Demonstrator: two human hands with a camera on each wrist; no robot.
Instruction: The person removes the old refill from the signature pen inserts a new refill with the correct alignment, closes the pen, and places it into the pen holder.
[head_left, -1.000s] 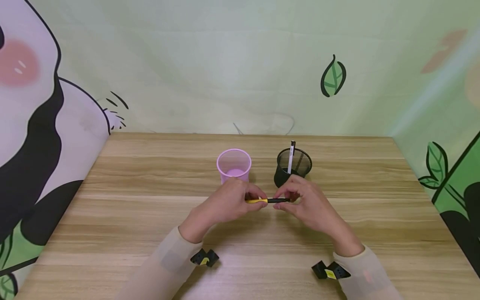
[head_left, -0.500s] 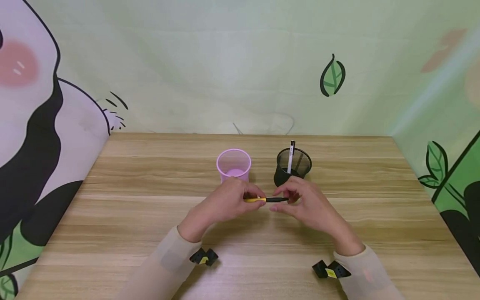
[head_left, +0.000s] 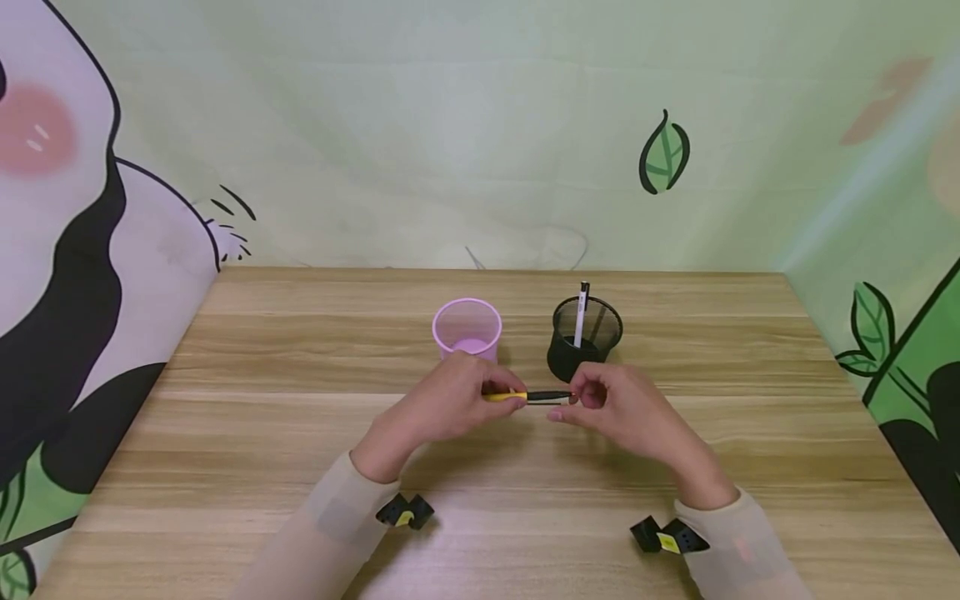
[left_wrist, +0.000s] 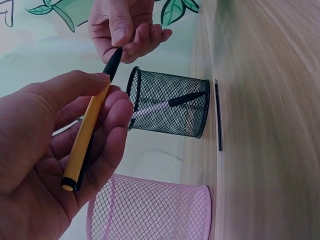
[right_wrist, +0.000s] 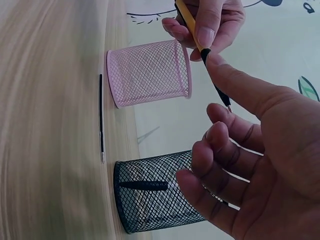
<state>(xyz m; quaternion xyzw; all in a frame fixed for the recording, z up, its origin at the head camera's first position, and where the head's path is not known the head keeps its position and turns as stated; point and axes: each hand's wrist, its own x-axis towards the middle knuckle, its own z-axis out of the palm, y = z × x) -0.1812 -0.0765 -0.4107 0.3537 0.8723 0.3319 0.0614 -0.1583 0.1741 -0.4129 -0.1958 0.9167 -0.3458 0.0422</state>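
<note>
My left hand [head_left: 457, 396] pinches a yellow ballpoint pen [left_wrist: 86, 132] with a black grip between thumb and fingers, its tip pointing right. The right hand [head_left: 633, 412] is at the tip end, fingers loosely bent. Its index fingertip appears to touch the tip, and its thumb is spread away in the head view. A small metal point shows at the pen's end in the right wrist view. On the table beneath lies a thin black pen refill [right_wrist: 101, 120]. Beyond the hands stand a pink mesh pen holder [head_left: 467, 327] and a black mesh pen holder [head_left: 572, 358].
A white pen [head_left: 581, 315] with a black end leans inside the black holder. The wooden table [head_left: 262, 417] meets a printed cloth backdrop [head_left: 420, 150] at its far edge.
The right thumb and fingers have spread away from the pen's black grip, and that hand has shifted slightly right. My left hand with the pen has moved a little left. The refill now shows below the pen.
</note>
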